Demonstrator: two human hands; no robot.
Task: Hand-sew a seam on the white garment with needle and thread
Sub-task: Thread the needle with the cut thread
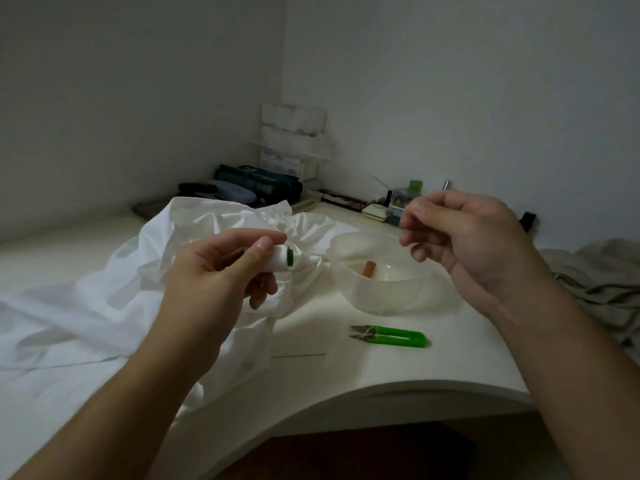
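- A white thread spool (282,258) with a green end is gripped in the left hand (221,268).
- Right hand (460,233) is raised, fingertips pinched, probably on thread; the thread itself cannot be made out.
- White garment (104,289) lies crumpled on the bench (346,372), under the left hand.
- Green snips (391,336) lie near the bowl (384,271).
- Step judged: thread being drawn off; cutting and needle threading are called for next.

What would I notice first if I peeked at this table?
Probably the two hands raised mid-frame: the left hand grips a white spool with a green end, and the right hand pinches its fingertips near it. Next, the bright green snips lying on the table's front.
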